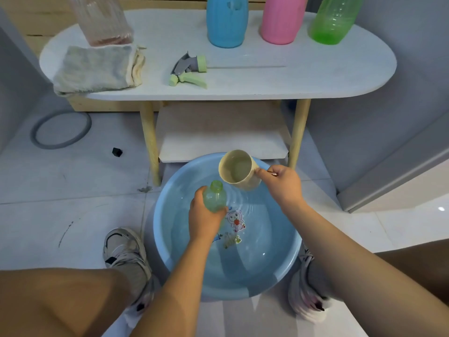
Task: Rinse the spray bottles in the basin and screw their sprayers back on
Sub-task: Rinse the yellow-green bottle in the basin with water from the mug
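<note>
A blue basin (167,249) with water and a cartoon print sits on the floor between my feet. My left hand (204,220) grips a small green spray bottle (215,195) with no sprayer, held upright over the water. My right hand (283,184) holds a beige cup (239,170) by its handle, tipped toward the bottle's open neck. A grey-green sprayer (188,70) with its long tube lies on the white table (315,76). Blue (227,23), pink (281,20) and green (335,20) bottles stand at the table's back.
A folded grey cloth (97,69) and a clear ribbed container (102,20) sit at the table's left. A lower shelf (223,135) lies just behind the basin. A grey ring (60,130) and a small black block (117,152) lie on the tiled floor.
</note>
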`<action>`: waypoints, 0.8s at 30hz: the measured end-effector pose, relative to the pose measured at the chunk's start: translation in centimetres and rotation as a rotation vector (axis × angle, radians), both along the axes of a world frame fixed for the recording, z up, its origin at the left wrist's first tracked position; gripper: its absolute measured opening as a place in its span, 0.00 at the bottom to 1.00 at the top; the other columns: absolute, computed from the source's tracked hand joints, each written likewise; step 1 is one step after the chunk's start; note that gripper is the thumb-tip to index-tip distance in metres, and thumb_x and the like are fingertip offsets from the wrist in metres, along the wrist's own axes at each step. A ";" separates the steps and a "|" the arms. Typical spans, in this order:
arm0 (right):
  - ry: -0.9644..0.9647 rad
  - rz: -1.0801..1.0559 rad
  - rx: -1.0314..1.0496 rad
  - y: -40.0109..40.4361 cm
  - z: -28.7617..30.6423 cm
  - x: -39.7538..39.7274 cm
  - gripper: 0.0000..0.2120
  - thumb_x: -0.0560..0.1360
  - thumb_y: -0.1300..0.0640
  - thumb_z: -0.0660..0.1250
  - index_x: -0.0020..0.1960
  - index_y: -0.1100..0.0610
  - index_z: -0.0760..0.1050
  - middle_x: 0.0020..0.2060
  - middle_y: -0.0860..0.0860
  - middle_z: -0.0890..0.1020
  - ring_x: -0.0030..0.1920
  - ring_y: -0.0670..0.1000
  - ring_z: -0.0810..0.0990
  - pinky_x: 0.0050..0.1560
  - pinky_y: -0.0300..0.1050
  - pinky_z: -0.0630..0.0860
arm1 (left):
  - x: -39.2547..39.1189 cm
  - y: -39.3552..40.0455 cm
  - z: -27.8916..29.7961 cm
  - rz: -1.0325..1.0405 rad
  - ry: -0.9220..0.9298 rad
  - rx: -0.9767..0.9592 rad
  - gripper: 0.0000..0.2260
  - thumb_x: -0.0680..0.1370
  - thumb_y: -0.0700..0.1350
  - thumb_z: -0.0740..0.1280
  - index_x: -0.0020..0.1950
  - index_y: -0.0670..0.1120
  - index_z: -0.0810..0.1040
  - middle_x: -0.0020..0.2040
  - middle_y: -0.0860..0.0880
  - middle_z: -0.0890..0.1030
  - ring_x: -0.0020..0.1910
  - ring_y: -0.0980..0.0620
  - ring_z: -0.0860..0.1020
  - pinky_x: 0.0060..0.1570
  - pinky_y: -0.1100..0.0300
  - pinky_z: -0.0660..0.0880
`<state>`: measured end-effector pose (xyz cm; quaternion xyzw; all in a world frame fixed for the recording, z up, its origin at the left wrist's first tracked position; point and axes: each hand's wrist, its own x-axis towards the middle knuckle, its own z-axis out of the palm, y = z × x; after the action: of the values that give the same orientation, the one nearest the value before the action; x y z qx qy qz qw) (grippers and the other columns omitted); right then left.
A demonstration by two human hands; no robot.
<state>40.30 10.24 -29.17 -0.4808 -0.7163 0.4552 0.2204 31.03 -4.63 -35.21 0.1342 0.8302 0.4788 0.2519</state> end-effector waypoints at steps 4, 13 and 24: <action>-0.009 0.033 0.050 -0.1 0.3 -0.2 0.20 0.72 0.52 0.70 0.30 0.58 0.64 0.24 0.50 0.63 0.28 0.49 0.60 0.32 0.43 0.59 | 0.2 0.2 0.0 -0.003 -0.016 0.001 0.30 0.68 0.45 0.76 0.66 0.53 0.68 0.62 0.50 0.74 0.57 0.48 0.75 0.47 0.59 0.69; -0.021 0.061 0.083 -0.3 0.3 -0.1 0.18 0.73 0.51 0.70 0.33 0.63 0.70 0.25 0.51 0.66 0.28 0.49 0.63 0.32 0.43 0.61 | 0.1 0.3 0.3 0.012 -0.026 0.019 0.29 0.68 0.45 0.76 0.65 0.53 0.68 0.60 0.49 0.75 0.56 0.48 0.75 0.48 0.58 0.71; -0.020 0.064 0.167 -0.1 0.7 0.1 0.20 0.72 0.51 0.70 0.32 0.64 0.69 0.24 0.50 0.65 0.27 0.48 0.62 0.27 0.37 0.58 | -0.1 0.4 0.4 0.004 -0.014 0.016 0.30 0.68 0.44 0.76 0.66 0.52 0.67 0.61 0.49 0.74 0.57 0.48 0.74 0.47 0.59 0.69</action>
<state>40.42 10.13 -28.50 -0.4421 -0.7689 0.3958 0.2382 30.94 -4.23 -34.83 0.1314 0.8248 0.4869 0.2559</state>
